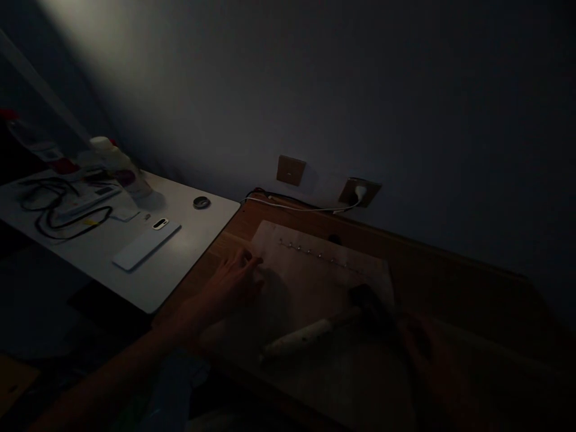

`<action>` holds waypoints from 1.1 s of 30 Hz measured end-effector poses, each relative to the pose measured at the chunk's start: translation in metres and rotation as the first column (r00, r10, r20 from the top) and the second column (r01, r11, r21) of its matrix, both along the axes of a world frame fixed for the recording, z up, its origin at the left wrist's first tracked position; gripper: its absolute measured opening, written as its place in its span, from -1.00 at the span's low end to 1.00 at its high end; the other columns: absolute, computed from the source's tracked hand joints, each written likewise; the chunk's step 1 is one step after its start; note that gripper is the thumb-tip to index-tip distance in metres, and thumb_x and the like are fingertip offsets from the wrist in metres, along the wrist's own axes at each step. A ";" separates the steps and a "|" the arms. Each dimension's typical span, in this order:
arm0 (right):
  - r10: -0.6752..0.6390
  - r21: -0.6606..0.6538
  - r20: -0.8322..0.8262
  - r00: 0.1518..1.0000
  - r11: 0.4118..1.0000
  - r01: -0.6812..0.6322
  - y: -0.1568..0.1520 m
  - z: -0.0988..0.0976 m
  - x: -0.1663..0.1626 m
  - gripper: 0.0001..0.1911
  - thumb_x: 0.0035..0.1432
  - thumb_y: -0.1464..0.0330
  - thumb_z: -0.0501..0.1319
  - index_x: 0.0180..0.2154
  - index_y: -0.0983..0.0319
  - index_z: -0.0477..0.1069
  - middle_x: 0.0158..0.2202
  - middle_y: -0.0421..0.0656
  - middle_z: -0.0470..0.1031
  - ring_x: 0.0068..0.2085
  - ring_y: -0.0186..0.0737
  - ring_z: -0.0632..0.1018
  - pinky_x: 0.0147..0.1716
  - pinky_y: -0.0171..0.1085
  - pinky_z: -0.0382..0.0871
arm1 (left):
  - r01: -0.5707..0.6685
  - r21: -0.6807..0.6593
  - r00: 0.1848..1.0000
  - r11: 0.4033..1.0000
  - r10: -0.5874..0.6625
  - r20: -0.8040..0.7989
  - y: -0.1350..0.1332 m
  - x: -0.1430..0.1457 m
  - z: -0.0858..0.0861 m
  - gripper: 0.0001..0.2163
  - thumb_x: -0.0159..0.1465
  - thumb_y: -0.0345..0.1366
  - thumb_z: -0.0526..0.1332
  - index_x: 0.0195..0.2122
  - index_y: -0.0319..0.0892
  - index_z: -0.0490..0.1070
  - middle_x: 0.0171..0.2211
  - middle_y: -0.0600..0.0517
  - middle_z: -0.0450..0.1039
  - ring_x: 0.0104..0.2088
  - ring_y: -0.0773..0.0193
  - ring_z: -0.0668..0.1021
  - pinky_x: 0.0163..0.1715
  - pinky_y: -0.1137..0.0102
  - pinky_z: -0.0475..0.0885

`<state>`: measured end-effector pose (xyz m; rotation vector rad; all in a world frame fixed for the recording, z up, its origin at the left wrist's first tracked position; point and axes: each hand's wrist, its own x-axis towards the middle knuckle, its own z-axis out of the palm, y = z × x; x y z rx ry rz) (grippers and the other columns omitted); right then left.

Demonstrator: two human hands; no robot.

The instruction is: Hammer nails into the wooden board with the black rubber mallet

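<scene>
Your left hand (236, 277) bends its fingers at the left edge of the pale sheet (310, 288).
You have it partly curled, though I cannot tell whether it grips anything; your right hand (425, 345), dim at the sheet's right edge, is too dark to judge. The hammer (299, 337) lies on the sheet between your hands, head toward your right, nearer you than the row of small shiny pieces (320, 256).
</scene>
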<state>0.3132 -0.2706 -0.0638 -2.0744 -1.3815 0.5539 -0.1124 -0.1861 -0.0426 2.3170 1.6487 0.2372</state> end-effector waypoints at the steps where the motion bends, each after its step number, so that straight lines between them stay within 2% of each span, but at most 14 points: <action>1: -0.021 0.011 0.043 0.999 1.000 0.020 0.003 0.004 0.011 -0.46 0.13 -0.15 0.17 -0.13 0.10 0.58 -0.07 0.05 0.72 -0.03 0.28 0.70 0.06 0.26 0.54 | 0.029 0.001 1.000 1.000 -0.029 0.001 0.000 0.004 0.003 -0.59 0.42 -0.14 0.24 0.27 -0.07 0.41 0.17 -0.20 0.44 0.04 -0.06 0.62 0.09 0.04 0.51; 3: -0.037 0.046 0.107 0.994 0.998 0.032 0.017 0.013 0.030 -0.50 0.12 -0.12 0.16 -0.19 0.10 0.57 -0.15 0.06 0.72 -0.11 0.26 0.71 -0.06 0.19 0.58 | 0.074 0.010 0.997 0.997 -0.074 -0.015 0.008 0.014 0.010 -0.64 0.42 -0.19 0.24 0.22 -0.08 0.45 0.13 -0.18 0.49 0.03 -0.05 0.63 0.07 0.08 0.51; 5: 0.010 0.050 0.207 0.978 0.999 -0.020 0.039 0.023 0.040 -0.56 0.17 -0.07 0.15 -0.22 0.11 0.57 -0.23 0.06 0.72 -0.19 0.23 0.70 -0.17 0.13 0.57 | 0.109 0.031 0.994 0.994 -0.108 -0.036 0.023 0.026 0.019 -0.69 0.42 -0.23 0.23 0.16 -0.10 0.49 0.12 -0.18 0.52 0.05 -0.06 0.63 0.09 0.08 0.50; 6: 0.059 0.036 0.269 0.961 0.997 -0.071 0.052 0.028 0.042 -0.60 0.22 -0.01 0.14 -0.24 0.12 0.56 -0.24 0.07 0.71 -0.20 0.22 0.70 -0.18 0.10 0.56 | 0.133 0.045 0.991 0.990 -0.131 -0.040 0.032 0.033 0.023 -0.71 0.43 -0.23 0.23 0.14 -0.11 0.49 0.12 -0.18 0.53 0.05 -0.06 0.64 0.12 0.07 0.48; 8: 0.231 -0.083 0.397 0.888 0.973 -0.217 0.078 0.036 0.038 -0.66 0.31 0.12 0.10 -0.31 0.15 0.54 -0.25 0.11 0.71 -0.25 0.17 0.70 -0.23 0.03 0.51 | 0.223 0.066 0.975 0.973 -0.221 -0.034 0.053 0.050 0.033 -0.71 0.44 -0.21 0.24 0.14 -0.13 0.49 0.14 -0.18 0.54 0.08 -0.06 0.63 0.12 0.10 0.48; 11: 0.334 -0.146 0.418 0.845 0.943 -0.300 0.110 0.038 0.027 -0.75 0.31 0.26 0.19 -0.40 0.15 0.53 -0.30 0.05 0.70 -0.28 0.05 0.69 -0.26 -0.09 0.45 | 0.394 0.007 0.916 0.919 -0.392 -0.090 0.083 0.079 0.046 -0.68 0.38 -0.26 0.30 0.14 -0.11 0.51 0.13 -0.17 0.57 0.05 -0.05 0.65 -0.04 0.19 0.52; 13: 0.372 -0.184 0.425 0.825 0.928 -0.324 0.123 0.035 0.021 -0.78 0.27 0.33 0.23 -0.45 0.14 0.50 -0.35 0.02 0.68 -0.32 0.02 0.67 -0.31 -0.13 0.42 | 0.422 -0.063 0.892 0.904 -0.427 -0.151 0.100 0.096 0.054 -0.70 0.31 -0.33 0.34 0.07 -0.09 0.55 0.07 -0.13 0.61 -0.02 -0.02 0.68 -0.15 0.26 0.52; 18: 0.467 -0.266 0.426 0.775 0.883 -0.386 0.131 0.029 0.018 -0.82 0.22 0.42 0.27 -0.45 0.13 0.50 -0.37 -0.06 0.66 -0.33 -0.04 0.66 -0.33 -0.19 0.39 | 0.433 -0.159 0.881 0.887 -0.454 -0.135 0.124 0.115 0.061 -0.63 0.19 -0.44 0.40 0.02 -0.04 0.57 -0.09 0.00 0.68 -0.13 0.13 0.68 -0.24 0.37 0.46; 21: 0.503 -0.285 0.420 0.755 0.863 -0.416 0.131 0.032 0.020 -0.85 0.19 0.47 0.26 -0.40 0.14 0.51 -0.36 -0.08 0.65 -0.33 -0.08 0.65 -0.31 -0.21 0.39 | 0.450 -0.172 0.875 0.876 -0.471 -0.113 0.126 0.115 0.059 -0.63 0.20 -0.49 0.35 0.02 -0.05 0.58 -0.11 -0.01 0.69 -0.13 0.12 0.68 -0.27 0.37 0.44; 24: 0.534 -0.282 0.421 0.733 0.845 -0.454 0.133 0.037 0.019 -0.86 0.20 0.49 0.25 -0.37 0.16 0.50 -0.32 -0.05 0.65 -0.28 -0.06 0.64 -0.28 -0.20 0.38 | 0.465 -0.146 0.869 0.873 -0.481 -0.114 0.122 0.113 0.057 -0.70 0.23 -0.52 0.27 -0.07 -0.08 0.62 -0.13 -0.05 0.70 -0.16 0.11 0.70 -0.29 0.36 0.46; 28: 0.591 -0.268 0.391 0.705 0.806 -0.528 0.134 0.046 0.012 -0.90 0.20 0.45 0.28 -0.34 0.16 0.54 -0.30 -0.09 0.64 -0.25 -0.08 0.64 -0.24 -0.22 0.39 | 0.468 -0.130 0.857 0.874 -0.485 -0.176 0.117 0.114 0.057 -0.74 0.24 -0.57 0.21 -0.22 -0.14 0.65 -0.23 -0.08 0.70 -0.28 0.15 0.69 -0.35 0.37 0.44; 33: 0.677 -0.275 0.236 0.697 0.735 -0.620 0.129 0.057 0.001 -0.93 0.24 0.34 0.31 -0.27 0.12 0.59 -0.32 -0.15 0.67 -0.32 -0.11 0.63 -0.31 -0.23 0.41 | 0.460 -0.133 0.860 0.878 -0.478 -0.180 0.119 0.115 0.056 -0.81 0.29 -0.51 0.23 -0.32 -0.16 0.63 -0.32 -0.10 0.67 -0.34 0.10 0.68 -0.37 0.32 0.42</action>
